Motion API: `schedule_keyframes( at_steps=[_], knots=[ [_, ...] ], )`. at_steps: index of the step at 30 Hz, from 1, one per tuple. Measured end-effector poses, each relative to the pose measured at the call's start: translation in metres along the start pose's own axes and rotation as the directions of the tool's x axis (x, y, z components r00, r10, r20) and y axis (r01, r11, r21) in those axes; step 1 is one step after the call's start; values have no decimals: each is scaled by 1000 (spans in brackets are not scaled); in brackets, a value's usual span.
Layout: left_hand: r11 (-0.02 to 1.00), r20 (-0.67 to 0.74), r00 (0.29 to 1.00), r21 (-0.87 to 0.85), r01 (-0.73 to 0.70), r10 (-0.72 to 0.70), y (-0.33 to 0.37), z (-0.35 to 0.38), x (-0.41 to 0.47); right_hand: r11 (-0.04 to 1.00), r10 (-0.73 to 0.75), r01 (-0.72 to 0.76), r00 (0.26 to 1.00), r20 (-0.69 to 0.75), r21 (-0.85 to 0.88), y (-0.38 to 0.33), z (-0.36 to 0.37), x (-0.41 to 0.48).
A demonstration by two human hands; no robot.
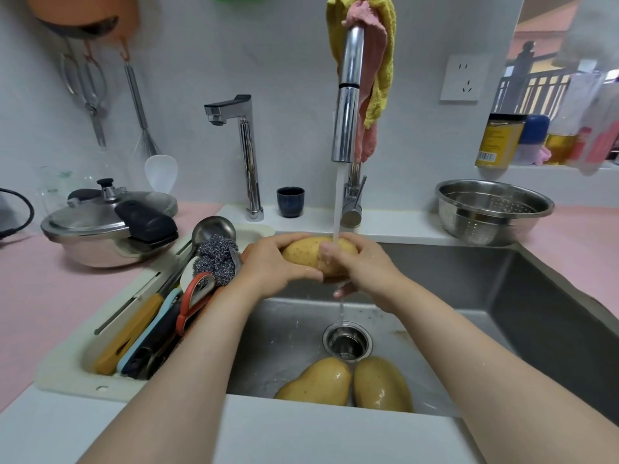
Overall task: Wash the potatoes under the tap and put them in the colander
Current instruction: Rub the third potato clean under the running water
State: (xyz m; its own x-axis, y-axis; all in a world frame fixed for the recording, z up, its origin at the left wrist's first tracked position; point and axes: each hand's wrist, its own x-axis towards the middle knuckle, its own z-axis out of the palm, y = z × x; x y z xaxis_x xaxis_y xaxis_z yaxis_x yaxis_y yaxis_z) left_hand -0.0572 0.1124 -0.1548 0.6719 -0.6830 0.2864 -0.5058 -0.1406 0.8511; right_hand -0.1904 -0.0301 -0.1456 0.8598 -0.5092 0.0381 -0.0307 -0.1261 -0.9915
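Observation:
A yellow potato [306, 252] is held over the steel sink [469, 283] under the running tap [347, 95]. My left hand [271, 266] grips its left end and my right hand [358, 262] wraps its right side, where the water stream lands. Two wet potatoes lie on the sink floor near the front edge, one [318, 383] left of the other [382, 385], just below the drain [347, 341]. The steel colander [494, 211] stands on the counter at the back right, with nothing seen inside.
A drying tray [67, 370] left of the sink holds several utensils, a ladle and a steel scourer [216, 259]. A pressure cooker [107, 226] sits on the pink counter at left. A second small tap [248, 155] and a dark cup [290, 201] stand behind the sink.

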Motion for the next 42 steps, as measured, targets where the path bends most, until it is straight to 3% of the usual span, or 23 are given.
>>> schedule_keyframes(
  at_steps=[3, 6, 9, 13, 18, 21, 25, 30, 32, 34, 35, 38, 40, 42],
  knots=[
    [999, -5, 1000, -37, -2, 2, -3, -5, -2, 983, 13, -24, 998, 59, 184, 4, -3, 3],
    [996, 24, 999, 84, -41, 39, 0, 0, -3, 956, 9, -11, 1000, 8, 293, 4, 2, 5],
    [992, 60, 998, 130, -8, 0, 9, 4, -7, 963, -42, 56, 997, -59, 262, 2, 10, 4],
    [1000, 100, 995, -3, 25, -25, 14, 2, -10, 977, -71, 88, 993, -93, 194, 3, 18, 2],
    [979, 171, 981, -170, 115, -86, 14, -2, -12, 983, -33, 31, 999, 5, 179, 1, 11, 3],
    [970, 210, 970, -181, 162, -123, 15, 2, -10, 983, -16, 10, 999, 30, 186, 2, 5, 2],
    [980, -12, 987, -118, 161, -163, 16, 19, -10, 991, -25, 38, 995, -100, 131, 3, 11, 5],
    [902, -168, 931, -353, 250, -324, 31, 24, -8, 989, -126, 136, 978, -164, 54, -6, 21, -1],
    [762, -82, 866, -521, 384, -493, 33, 21, -6, 983, -150, 156, 986, -74, 92, -7, 21, -2],
    [578, 161, 796, -607, 546, -583, 34, 18, -10, 972, -180, 170, 982, 54, 161, -6, 20, -3],
    [535, 261, 764, -583, 612, -590, 31, 17, -10, 967, -192, 170, 976, 103, 192, -6, 19, -4],
    [552, 389, 739, -494, 671, -550, 20, 19, -10, 969, -221, 218, 975, 14, 113, -10, 22, -4],
    [606, 425, 762, -462, 647, -489, 21, 23, -12, 975, -207, 214, 971, -120, 54, -11, 23, -2],
    [673, 435, 804, -454, 584, -405, 23, 28, -15, 984, -103, 135, 964, -244, 118, -9, 21, 3]
  ],
)
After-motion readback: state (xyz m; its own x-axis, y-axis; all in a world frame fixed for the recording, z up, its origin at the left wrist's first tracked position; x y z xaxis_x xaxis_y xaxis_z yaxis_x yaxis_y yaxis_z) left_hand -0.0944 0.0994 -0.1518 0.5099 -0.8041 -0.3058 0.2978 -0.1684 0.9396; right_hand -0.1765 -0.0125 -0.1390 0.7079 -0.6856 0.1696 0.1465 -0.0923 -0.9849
